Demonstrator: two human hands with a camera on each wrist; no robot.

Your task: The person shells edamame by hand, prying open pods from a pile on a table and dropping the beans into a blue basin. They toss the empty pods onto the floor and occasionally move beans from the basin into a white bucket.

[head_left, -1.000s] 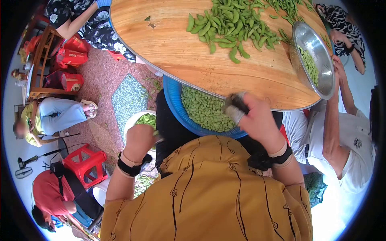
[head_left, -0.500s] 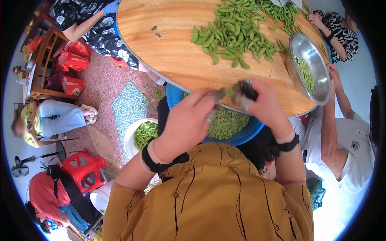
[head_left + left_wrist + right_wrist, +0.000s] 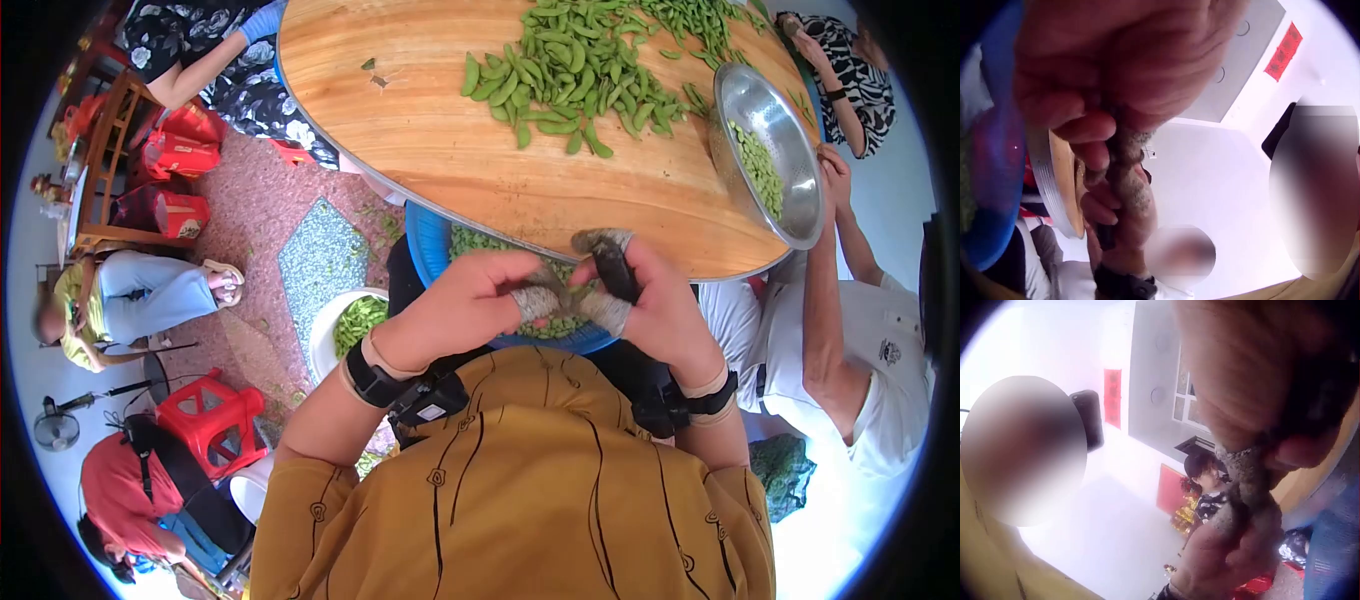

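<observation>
Mustard cloth (image 3: 550, 480) with dark line patterns covers the wearer's front, nearest the head camera. Black straps circle both wrists; a small box (image 3: 432, 400) on the left one bears a pale label, too small to read.

The left hand (image 3: 465, 305) and right hand (image 3: 665, 305) meet at the fingertips, several of them covered in grimy wrap. Both hands are nearly closed, thumbs and fingers bent in to pinch a small greenish piece (image 3: 567, 291) between them, blurred and mostly hidden. A dark strip (image 3: 614, 270) lies along the right fingers; whether it is held or worn I cannot tell.

Just beneath is a blue basin (image 3: 425, 245) of shelled green beans (image 3: 480, 240), partly under the edge of the wooden table (image 3: 400, 120). To the left, a white bucket (image 3: 322, 340) holds green pieces.

On the table, green pods (image 3: 570, 75) lie heaped beyond the hands, and a tilted metal colander (image 3: 795, 150) at the right holds more beans. A person in a white shirt (image 3: 875, 370), with an unreadable dark emblem, has hands near its rim.

Farther left stand a red stool (image 3: 210, 415) and red bags (image 3: 182, 150) with illegible print. On the far wall, a red paper strip (image 3: 1284, 52) carries dark marks I cannot read.
</observation>
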